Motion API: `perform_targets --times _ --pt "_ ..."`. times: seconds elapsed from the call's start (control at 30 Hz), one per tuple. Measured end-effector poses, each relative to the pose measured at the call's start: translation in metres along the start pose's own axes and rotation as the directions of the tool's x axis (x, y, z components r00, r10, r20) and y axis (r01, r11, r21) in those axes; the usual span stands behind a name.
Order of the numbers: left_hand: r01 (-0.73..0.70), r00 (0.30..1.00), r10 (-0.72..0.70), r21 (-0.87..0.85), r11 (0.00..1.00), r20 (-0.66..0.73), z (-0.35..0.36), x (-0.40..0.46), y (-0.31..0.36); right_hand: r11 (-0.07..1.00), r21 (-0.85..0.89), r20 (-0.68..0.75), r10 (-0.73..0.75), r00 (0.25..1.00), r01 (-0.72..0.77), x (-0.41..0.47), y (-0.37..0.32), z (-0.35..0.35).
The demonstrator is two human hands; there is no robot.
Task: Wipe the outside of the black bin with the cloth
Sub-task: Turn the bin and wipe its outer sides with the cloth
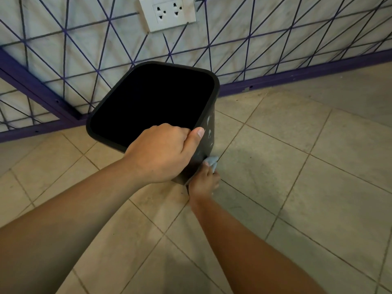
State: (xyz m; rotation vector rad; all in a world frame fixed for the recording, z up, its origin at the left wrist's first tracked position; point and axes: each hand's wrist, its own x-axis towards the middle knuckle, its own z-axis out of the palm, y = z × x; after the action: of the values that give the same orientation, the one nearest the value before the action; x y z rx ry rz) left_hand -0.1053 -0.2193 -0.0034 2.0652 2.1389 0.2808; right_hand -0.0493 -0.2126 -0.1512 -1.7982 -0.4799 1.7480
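The black bin (215, 96) stands tilted on the tiled floor, its dark opening facing me. Pale smears mark its right outer wall. My left hand (163, 151) grips the near rim, fingers inside and thumb along the edge. Lower down, my right hand (203, 183) holds a small light-blue cloth (212, 161) pressed against the bin's right side near the base. Most of the cloth is hidden in the hand.
A wall with purple diagonal lines and a purple skirting (297, 75) runs just behind the bin. A white double socket (168, 12) sits on the wall above. Beige floor tiles (307, 166) spread to the right and toward me.
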Motion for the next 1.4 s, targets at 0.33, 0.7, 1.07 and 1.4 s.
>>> perform_targets --times 0.33,0.7,1.07,1.4 --pt "-0.005 1.0 0.005 -0.03 1.0 0.008 -0.001 0.001 -0.001 0.998 0.063 0.053 0.019 0.998 -0.022 -0.001 -0.006 -0.001" --pt "-0.001 1.0 0.0 -0.039 0.999 -0.011 -0.003 0.001 -0.003 0.998 0.056 0.118 -0.016 0.993 0.009 -0.007 -0.003 -0.006" --pt "-0.028 0.999 0.027 -0.039 0.999 -0.023 -0.003 0.001 -0.005 0.998 -0.01 0.054 -0.068 0.996 0.069 0.002 0.006 -0.006" --pt "-0.007 1.0 0.007 -0.043 0.999 -0.016 -0.002 0.002 -0.005 0.992 0.078 0.053 -0.099 0.994 0.095 0.009 -0.003 -0.001"
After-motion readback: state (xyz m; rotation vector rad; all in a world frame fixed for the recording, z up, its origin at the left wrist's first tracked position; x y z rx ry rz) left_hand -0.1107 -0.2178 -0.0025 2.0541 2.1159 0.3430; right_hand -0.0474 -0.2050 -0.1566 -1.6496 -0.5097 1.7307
